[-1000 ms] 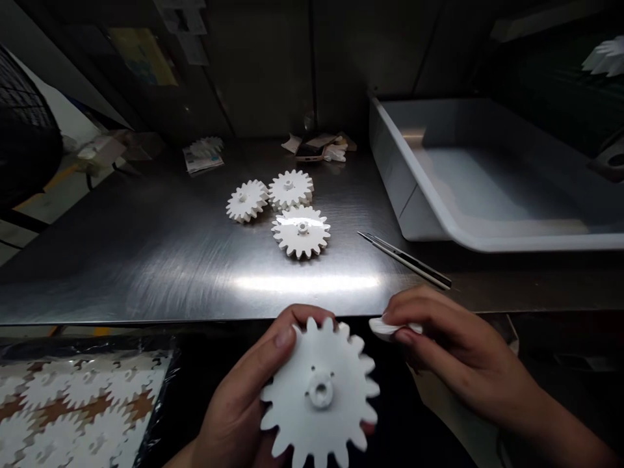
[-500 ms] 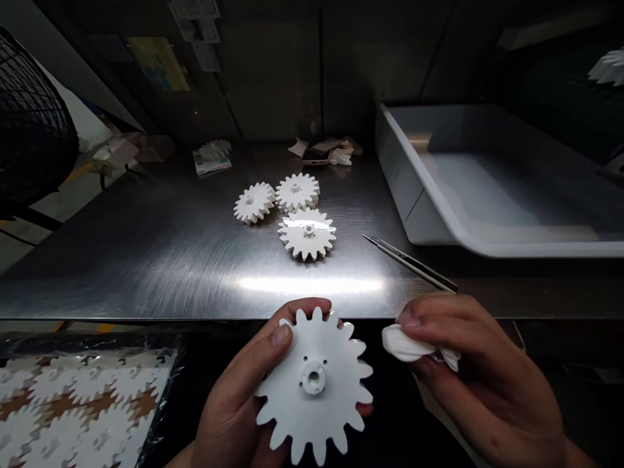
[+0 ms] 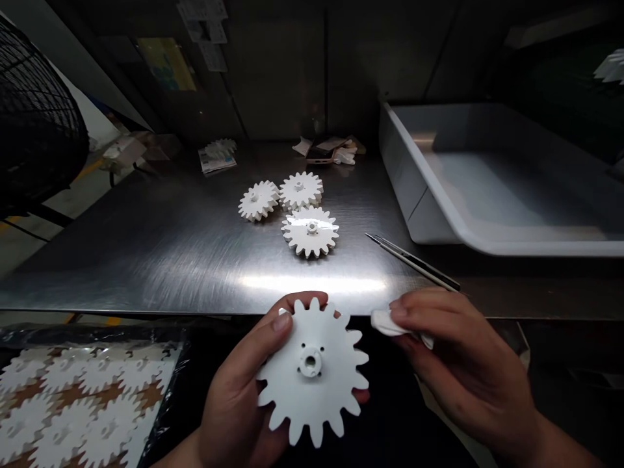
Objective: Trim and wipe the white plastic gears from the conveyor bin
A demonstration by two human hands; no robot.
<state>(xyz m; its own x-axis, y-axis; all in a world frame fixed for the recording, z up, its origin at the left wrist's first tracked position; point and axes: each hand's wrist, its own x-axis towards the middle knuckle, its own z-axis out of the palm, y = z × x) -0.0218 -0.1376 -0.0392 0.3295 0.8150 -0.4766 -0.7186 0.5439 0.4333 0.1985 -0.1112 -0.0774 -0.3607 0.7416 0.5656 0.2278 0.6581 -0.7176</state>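
A white toothed gear (image 3: 336, 374) with a raised hub faces me in front of the table's near edge. My left hand (image 3: 244, 377) grips it from the left, thumb on its face and the other fingers behind it. To the right, my right hand (image 3: 463, 357) pinches a folded white cloth (image 3: 387, 323) between thumb and fingers. The cloth is close to the gear's right side but apart from it. Beyond them on the metal table, several white gears (image 3: 311, 234) lie in a cluster.
A knife-like tool (image 3: 414, 263) lies near the table's front right. Behind it stands a large grey bin (image 3: 439, 195). At lower left, a lined box (image 3: 168, 383) holds rows of white gears. A black fan (image 3: 39, 130) is at far left; a phone (image 3: 320, 155) lies at the back.
My right hand has moved left with the cloth, nearer the gear. The held gear has risen slightly in my left hand. The view has shifted a little.
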